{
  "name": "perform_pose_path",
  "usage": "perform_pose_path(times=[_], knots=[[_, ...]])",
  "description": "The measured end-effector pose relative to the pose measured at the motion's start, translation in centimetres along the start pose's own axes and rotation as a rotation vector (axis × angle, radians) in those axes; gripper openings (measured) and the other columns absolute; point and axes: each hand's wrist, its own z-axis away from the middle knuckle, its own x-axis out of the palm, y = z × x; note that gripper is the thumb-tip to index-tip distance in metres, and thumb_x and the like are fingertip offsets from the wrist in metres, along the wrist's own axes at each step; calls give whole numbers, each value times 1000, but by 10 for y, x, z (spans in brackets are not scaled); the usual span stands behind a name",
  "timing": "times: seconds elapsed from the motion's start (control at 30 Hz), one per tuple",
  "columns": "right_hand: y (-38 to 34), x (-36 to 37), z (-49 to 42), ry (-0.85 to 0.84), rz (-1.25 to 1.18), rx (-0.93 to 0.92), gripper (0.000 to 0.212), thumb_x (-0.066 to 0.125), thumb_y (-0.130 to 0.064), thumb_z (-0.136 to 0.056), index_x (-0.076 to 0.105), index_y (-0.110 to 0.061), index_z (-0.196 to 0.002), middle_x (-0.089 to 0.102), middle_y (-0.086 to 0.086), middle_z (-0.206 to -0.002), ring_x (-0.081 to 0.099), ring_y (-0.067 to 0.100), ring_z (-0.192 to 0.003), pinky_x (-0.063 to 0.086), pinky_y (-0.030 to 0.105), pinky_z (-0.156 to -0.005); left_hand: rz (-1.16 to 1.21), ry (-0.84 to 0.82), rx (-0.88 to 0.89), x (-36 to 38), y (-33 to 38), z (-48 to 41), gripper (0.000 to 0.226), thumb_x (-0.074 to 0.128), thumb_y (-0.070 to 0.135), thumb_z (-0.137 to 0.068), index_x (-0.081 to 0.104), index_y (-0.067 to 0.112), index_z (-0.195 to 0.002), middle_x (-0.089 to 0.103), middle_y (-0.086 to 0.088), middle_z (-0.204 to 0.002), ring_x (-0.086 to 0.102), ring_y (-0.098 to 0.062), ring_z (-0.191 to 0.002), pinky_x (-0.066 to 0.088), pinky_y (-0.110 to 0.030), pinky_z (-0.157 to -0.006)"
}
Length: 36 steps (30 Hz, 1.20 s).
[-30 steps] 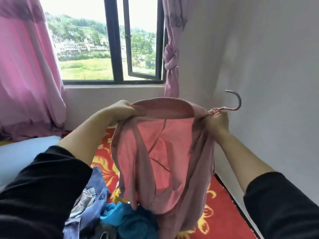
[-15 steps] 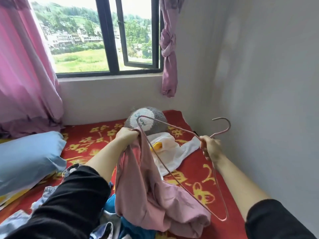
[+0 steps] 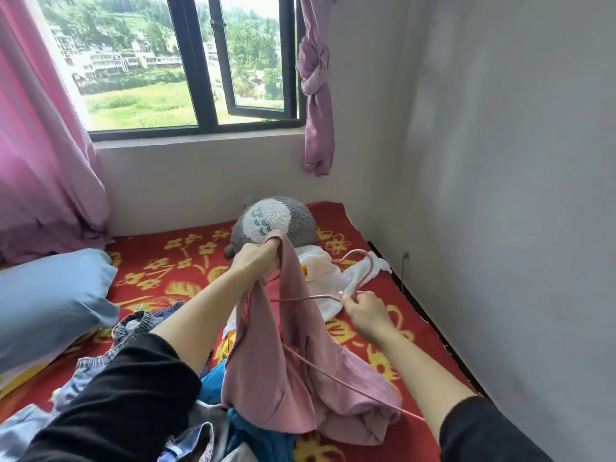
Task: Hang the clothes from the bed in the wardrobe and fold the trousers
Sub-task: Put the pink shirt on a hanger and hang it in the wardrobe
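- The pink garment hung bunched over the bed, with the left hand curling its fingers round the garment's top.
- The right hand pinched the hanger at its neck. The loosely threaded wire could snag the fabric or slip out.
- Compared with 0.5 s earlier, the hanger lay lower and flatter.

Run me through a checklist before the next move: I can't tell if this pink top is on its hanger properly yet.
1. Left hand grips the pink top at its upper edge: ok.
2. Right hand holds the hanger just below its hook: ok.
3. Hanger's far arm inside the top's opening: cannot tell, fabric hides it.
4. Top spread over both hanger arms: not ok, it hangs bunched.
5. Hook clear of the white garment: cannot tell.
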Motion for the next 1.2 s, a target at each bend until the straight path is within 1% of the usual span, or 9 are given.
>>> perform_pose_path(times=[0.1,0.27,0.43,0.57,0.67,0.77,0.83,1.0,1.2], knots=[[-11,19,4,62,46,-83,51,46,-46,-94,40,-19,-51,51,-6,-54,49,18,-56,27,31,-49,79,-79,52,-1,0,11,57,44,56,-90,68,6,-102,69,-12,-101,64,-27,-93,50,-32,-84],[-26,30,4,72,-214,-123,55,53,-46,-93,51,-9,-52,49,-7,-42,48,9,-48,35,33,-54,49,-473,132,-20,-18,32,16,69,30,-79,68,14,-78,62,0,-67,56,-12,-58,45,-23,-54],[-41,32,17,-59,-450,-85,44,58,-40,-84,56,-17,-47,47,-12,-40,44,-1,-43,34,25,-58,130,-370,191,-29,-26,35,30,61,40,-88,73,14,-79,66,1,-70,57,-11,-67,48,-26,-64],[-54,34,30,-96,-554,-92,35,53,-31,-78,55,-14,-47,43,-11,-39,38,0,-41,30,25,-55,-111,-684,220,-35,-20,44,14,64,33,-80,70,21,-81,65,8,-76,59,-7,-73,51,-24,-67],[-52,30,37,-106,-601,-93,30,51,-29,-72,53,-16,-44,39,-10,-40,34,3,-42,29,25,-53,13,-465,317,-32,-25,38,35,56,24,-68,73,20,-99,67,-3,-100,58,-15,-92,47,-28,-82],[-52,24,44,-150,-649,-101,26,49,-27,-67,54,-18,-43,38,-10,-41,32,4,-42,26,19,-47,-607,-203,470,-27,-44,26,53,51,14,-79,57,32,-128,51,-2,-123,42,-23,-120,35,-35,-102],[-52,24,48,-228,-693,-111,22,48,-25,-66,56,-15,-48,37,-6,-44,30,8,-44,24,17,-43,-854,-175,532,-24,-55,22,41,50,15,-83,61,34,-118,57,1,-118,47,-23,-119,36,-38,-99],[-49,27,50,-558,-780,108,34,37,-23,-81,63,-2,-71,49,3,-52,39,11,-44,28,18,-38,-842,-248,622,-27,-57,21,13,56,18,-81,68,19,-85,62,3,-93,58,-21,-92,49,-37,-79],[-49,30,29,-440,-224,-179,19,71,-21,-82,64,-3,-84,66,7,-79,55,11,-71,48,32,-68,-963,-279,763,-26,-50,27,27,49,15,-90,60,12,-115,56,0,-106,54,-22,-115,44,-29,-91]])
